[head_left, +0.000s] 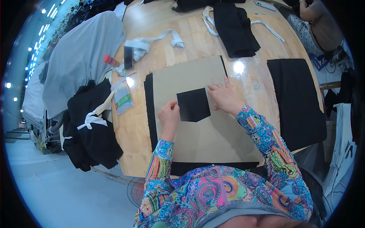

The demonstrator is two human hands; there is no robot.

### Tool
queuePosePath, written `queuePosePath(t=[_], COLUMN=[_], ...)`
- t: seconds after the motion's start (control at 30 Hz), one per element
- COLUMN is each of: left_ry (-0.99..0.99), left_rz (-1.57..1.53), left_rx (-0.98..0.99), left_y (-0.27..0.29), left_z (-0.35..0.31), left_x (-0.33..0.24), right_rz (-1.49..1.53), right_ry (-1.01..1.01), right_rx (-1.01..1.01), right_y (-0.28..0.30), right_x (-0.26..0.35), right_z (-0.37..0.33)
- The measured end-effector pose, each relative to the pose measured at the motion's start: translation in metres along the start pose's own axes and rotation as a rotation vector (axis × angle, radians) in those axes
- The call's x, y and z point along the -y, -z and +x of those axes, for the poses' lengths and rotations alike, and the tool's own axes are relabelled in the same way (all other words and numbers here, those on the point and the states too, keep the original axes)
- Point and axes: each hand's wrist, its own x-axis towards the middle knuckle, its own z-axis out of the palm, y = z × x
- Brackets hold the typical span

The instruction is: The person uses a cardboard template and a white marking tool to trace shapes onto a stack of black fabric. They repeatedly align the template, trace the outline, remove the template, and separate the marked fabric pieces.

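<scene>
A tan sheet (222, 138), like a card pattern, lies over black fabric (149, 110) that shows along its edges. In its middle is a black pocket-shaped patch (194, 105) with a pointed lower edge; I cannot tell whether it is a piece on top or an opening. My left hand (169, 116) is closed at the patch's left edge, thumb and fingertips pinched together; what they hold, if anything, is too small to name. My right hand (227, 98) rests open on the sheet at the patch's right side, fingers spread.
Folded black fabric (298, 102) lies at right, more black cloth (235, 30) at the back. White strips (142, 43), a dark phone-like object (128, 57), a red-capped bottle (109, 60) and a plastic packet (122, 98) are at left. Tied black bundles (95, 125) hang there. A person (321, 26) sits back right.
</scene>
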Motion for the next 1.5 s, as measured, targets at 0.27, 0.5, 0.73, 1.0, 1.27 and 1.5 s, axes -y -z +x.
queuePosePath(t=[0.27, 0.5, 0.73, 1.0, 1.27, 1.5], left_ry=[0.026, -0.053, -0.050, -0.017, -0.020, -0.039], left_rz=[-0.019, -0.014, -0.200, -0.243, -0.177, -0.090], left_rx=[0.105, 0.084, 0.089, 0.183, 0.225, 0.142], left_y=[0.023, 0.024, 0.017, 0.002, 0.004, 0.008], left_z=[-0.043, -0.055, -0.060, -0.073, -0.072, -0.063], left_x=[-0.004, 0.007, 0.002, -0.021, -0.026, -0.013], right_rz=[0.065, 0.053, 0.041, 0.062, 0.057, 0.072], right_ry=[0.030, 0.021, 0.018, 0.016, 0.014, 0.013], right_rx=[-0.188, -0.167, -0.141, -0.138, -0.135, -0.139], right_y=[-0.015, -0.011, -0.010, -0.010, -0.009, -0.011], right_x=[-0.003, -0.002, -0.001, -0.001, -0.001, -0.002], right_z=[0.001, 0.000, 0.001, 0.001, 0.001, 0.002])
